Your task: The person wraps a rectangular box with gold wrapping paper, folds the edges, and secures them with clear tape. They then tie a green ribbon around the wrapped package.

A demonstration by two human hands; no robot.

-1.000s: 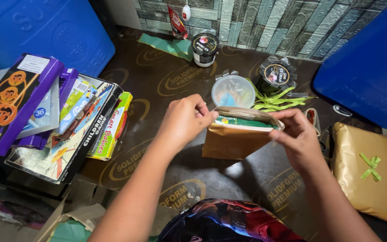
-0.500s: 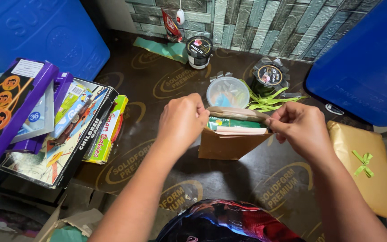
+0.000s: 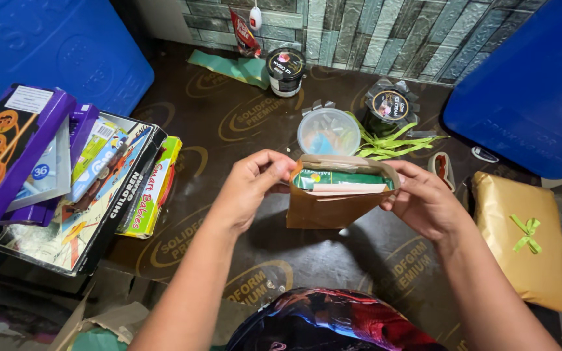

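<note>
Brown paper bag [image 3: 333, 211], mouth now spread wider over a green box [image 3: 343, 179], rim pinched by left hand [image 3: 248, 188] and right hand [image 3: 424, 201] above the mat's [image 3: 242, 123] centre.

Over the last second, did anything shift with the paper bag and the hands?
Little. Both hands, left and right, keep holding the brown paper bag by its top edges; its mouth now gapes wider, showing the green packet inside. The wrapped gold parcel, book stack and clear round container stayed put.
</note>
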